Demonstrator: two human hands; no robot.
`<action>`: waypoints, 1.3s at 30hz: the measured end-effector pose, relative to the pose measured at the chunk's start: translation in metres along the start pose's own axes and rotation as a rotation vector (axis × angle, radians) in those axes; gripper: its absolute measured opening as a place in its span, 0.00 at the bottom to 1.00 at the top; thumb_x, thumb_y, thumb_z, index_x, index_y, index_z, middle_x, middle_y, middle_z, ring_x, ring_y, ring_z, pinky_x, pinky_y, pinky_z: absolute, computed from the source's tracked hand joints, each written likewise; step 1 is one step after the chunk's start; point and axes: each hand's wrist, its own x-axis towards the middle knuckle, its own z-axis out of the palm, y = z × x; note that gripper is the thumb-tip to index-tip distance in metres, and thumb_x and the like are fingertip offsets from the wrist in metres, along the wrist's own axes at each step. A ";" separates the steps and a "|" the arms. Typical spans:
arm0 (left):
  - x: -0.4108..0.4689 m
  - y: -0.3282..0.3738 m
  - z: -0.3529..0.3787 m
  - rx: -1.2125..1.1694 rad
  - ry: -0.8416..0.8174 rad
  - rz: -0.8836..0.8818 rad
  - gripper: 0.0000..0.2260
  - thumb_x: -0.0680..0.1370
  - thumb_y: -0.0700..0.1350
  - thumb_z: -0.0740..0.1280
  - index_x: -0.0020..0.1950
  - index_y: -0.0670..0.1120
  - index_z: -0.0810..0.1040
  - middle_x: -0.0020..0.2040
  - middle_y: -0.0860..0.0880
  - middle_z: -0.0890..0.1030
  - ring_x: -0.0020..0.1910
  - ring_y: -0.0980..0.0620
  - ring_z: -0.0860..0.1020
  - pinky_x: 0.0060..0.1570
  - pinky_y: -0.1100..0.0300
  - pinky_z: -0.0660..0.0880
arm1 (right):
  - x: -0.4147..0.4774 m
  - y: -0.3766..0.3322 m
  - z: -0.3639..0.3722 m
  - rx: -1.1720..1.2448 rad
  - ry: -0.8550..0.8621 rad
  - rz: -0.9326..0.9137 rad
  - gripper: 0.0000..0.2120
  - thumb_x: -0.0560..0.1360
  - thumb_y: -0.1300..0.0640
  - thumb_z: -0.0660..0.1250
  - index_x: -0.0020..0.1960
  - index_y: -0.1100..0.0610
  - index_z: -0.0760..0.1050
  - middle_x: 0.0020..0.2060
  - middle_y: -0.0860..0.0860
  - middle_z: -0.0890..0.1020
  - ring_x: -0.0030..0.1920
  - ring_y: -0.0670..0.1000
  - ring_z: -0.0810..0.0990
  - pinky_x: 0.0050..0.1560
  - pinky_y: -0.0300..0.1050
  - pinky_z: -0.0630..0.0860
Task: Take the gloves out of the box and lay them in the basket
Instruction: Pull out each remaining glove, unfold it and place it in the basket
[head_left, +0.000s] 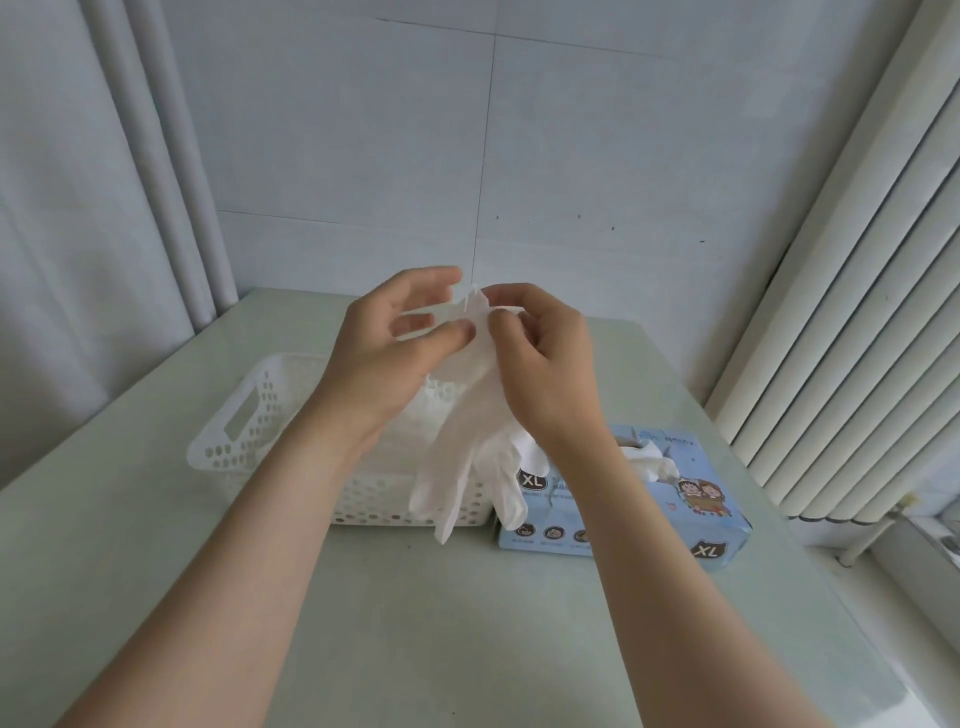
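Glove (470, 436) of thin milky-white film hangs in the air above the table (467, 634), seen from the head camera, its cuff end held up between both hands and its fingers dangling in front of the basket's near right corner and the left end of the box (whether it is one piece or two clinging together cannot be told).

The left hand (387, 353) pinches the cuff edge between thumb and forefinger, with the other fingers loosely spread above. The right hand (543, 364) is curled, its thumb and fingertips nipping the same edge just beside the left thumb.

The white perforated basket (244, 421) stands on the table under the left wrist, with a slot handle in its left end; something white lies inside it, mostly hidden by the arm. The pale blue box (654, 512), marked XL, lies touching or just beside the basket's right end, and a second glove tuft (652, 460) pokes up from its top opening.

A pale curtain (78, 218) hangs at the left, and cream slats (862, 312) run along the right.
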 end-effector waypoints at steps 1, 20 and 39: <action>-0.001 0.002 -0.001 0.020 -0.028 0.049 0.15 0.76 0.47 0.78 0.62 0.59 0.84 0.60 0.56 0.85 0.63 0.53 0.82 0.67 0.49 0.78 | 0.000 0.002 -0.001 -0.011 0.005 -0.004 0.11 0.81 0.61 0.63 0.54 0.52 0.84 0.26 0.50 0.73 0.28 0.51 0.68 0.29 0.44 0.67; 0.003 -0.003 -0.006 0.051 -0.073 -0.046 0.10 0.84 0.48 0.66 0.50 0.48 0.85 0.49 0.47 0.87 0.53 0.44 0.85 0.64 0.41 0.80 | 0.003 -0.005 -0.014 0.061 -0.127 -0.082 0.10 0.79 0.61 0.74 0.60 0.54 0.83 0.35 0.57 0.78 0.34 0.54 0.78 0.35 0.45 0.77; 0.006 0.000 0.007 0.040 0.249 -0.045 0.12 0.84 0.43 0.60 0.40 0.48 0.70 0.37 0.56 0.70 0.30 0.63 0.67 0.30 0.73 0.65 | 0.008 -0.001 -0.040 0.251 -0.248 0.359 0.08 0.77 0.62 0.65 0.44 0.60 0.82 0.40 0.58 0.84 0.39 0.58 0.81 0.42 0.51 0.76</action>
